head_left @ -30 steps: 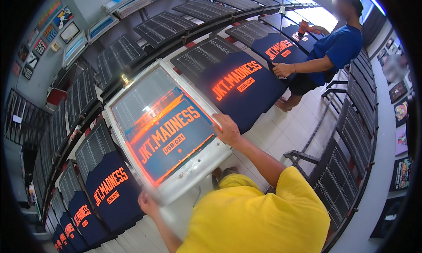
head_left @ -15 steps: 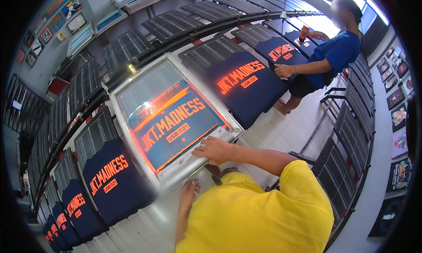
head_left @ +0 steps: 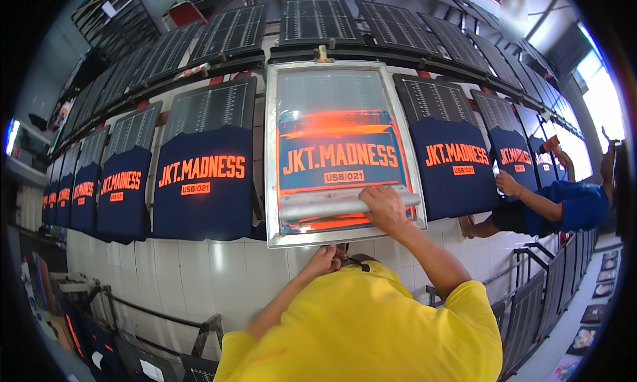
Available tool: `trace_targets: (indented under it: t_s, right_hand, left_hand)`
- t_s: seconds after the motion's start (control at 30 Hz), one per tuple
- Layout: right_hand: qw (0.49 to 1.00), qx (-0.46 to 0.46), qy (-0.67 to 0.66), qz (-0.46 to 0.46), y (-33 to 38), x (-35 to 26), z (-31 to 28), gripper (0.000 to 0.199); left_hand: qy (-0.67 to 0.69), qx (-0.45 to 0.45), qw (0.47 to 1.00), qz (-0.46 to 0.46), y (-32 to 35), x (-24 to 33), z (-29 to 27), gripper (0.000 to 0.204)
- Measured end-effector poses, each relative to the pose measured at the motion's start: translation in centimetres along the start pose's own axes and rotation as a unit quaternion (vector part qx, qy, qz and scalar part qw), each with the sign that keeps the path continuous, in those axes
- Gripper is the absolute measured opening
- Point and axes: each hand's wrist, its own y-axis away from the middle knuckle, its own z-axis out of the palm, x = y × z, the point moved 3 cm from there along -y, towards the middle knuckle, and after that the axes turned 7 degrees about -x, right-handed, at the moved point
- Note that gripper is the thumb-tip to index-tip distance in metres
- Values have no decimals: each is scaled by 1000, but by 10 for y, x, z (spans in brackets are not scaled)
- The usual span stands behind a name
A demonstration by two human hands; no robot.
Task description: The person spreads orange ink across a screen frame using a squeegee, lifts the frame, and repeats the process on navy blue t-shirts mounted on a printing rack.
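Lying flat now over a dark blue shirt, the aluminium printing screen (head_left: 340, 153) sits in the upper middle of the frame; 1 second ago it was tilted and carried in both hands, so the placing is finished and the printing stroke looks ready to begin. The right hand (head_left: 383, 208) is closed over the grey squeegee (head_left: 348, 203), which lies across the lower part of the screen, just above a band of orange ink (head_left: 332, 125) at the far end of the mesh. The left hand (head_left: 323, 258) has moved to the near edge of the frame and curls around it, holding it down. The person's yellow shirt (head_left: 371, 325) fills the bottom centre. Along the long counter (head_left: 219, 262), more navy shirts (head_left: 202, 180) with orange print lie in a row to the left and right. At the right edge, a co-worker in blue (head_left: 570, 206) touches another shirt (head_left: 514, 158).
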Motion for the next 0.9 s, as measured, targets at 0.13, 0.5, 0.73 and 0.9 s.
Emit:
trace_targets:
  t_s: [0.13,0.5,0.73,0.9]
  right_hand:
    - [997,63,-30,-30,-50,42,-5,32]
    - [998,-5,22,55,-171,123,-1,30]
    - [996,-69,-7,64,-175,103,-12,25]
    - [995,-57,-13,79,-186,108,-5,25]
  left_hand:
    - [-58,104,990,71,3,12,18,46]
    - [-107,117,982,104,16,19,26,51]
    - [-126,116,978,116,19,20,25,48]
    - [-139,118,975,125,23,27,29,52]
